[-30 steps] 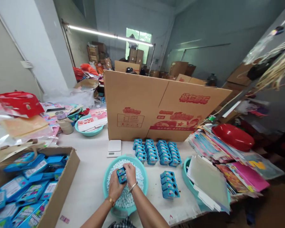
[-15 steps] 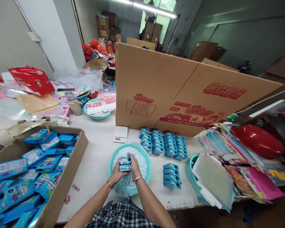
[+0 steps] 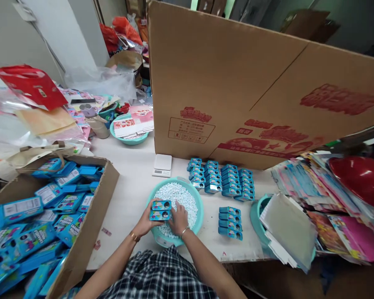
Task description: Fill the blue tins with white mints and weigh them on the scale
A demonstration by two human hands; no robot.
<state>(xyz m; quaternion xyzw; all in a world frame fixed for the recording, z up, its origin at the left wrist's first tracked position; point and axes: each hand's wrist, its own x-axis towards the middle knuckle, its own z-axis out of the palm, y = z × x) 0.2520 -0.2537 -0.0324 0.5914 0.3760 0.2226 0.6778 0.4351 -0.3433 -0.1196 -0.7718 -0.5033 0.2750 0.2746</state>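
Note:
Two small blue candy boxes with round windows lie side by side in my left hand, its fingers closed around their left ends. My right hand is just right of the boxes, over the white candy pellets, its fingers apart and partly bent down; whether a fingertip touches a box is hard to see. The pellets fill a turquoise basin below both hands. To the right stands a short stack of blue boxes, and behind it several rows of the same boxes.
An open carton full of flat blue boxes stands at the left. A small white scale sits behind the basin. One large cardboard panel blocks the back. At right are a turquoise tub with sheets and a red bowl.
My right hand has come off the boxes and dropped to their right, over the pellets. The left hand has shifted left with both boxes, their fronts now facing up. The view has tilted down.

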